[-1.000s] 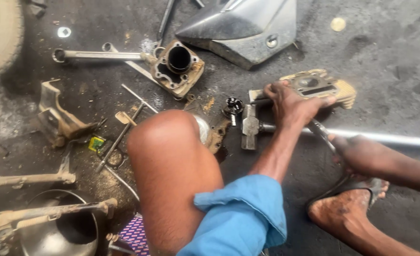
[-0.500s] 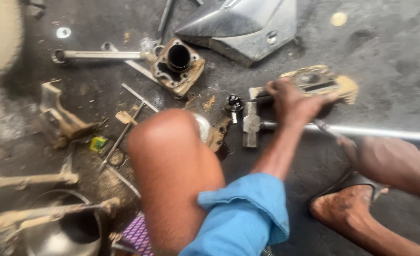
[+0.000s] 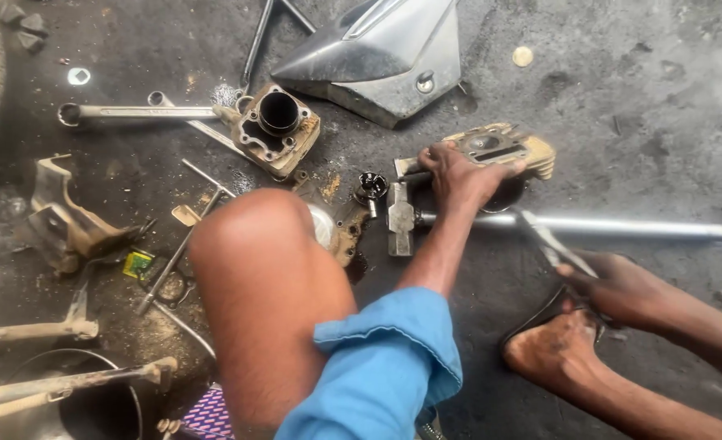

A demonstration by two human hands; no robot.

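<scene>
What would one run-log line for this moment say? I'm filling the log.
left hand: pressing on finned engine part | right hand: gripping pliers | hammer: lying on floor

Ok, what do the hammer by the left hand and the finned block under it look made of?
The hammer: head looks like dull grey steel, scuffed; its long handle looks like bare, shiny metal tube. The finned block under the left hand looks like cast metal, probably aluminium, stained tan with grime.

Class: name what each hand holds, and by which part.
Left hand grips the tan finned metal engine part by its near edge; right hand holds grey pliers by the handles.
</scene>
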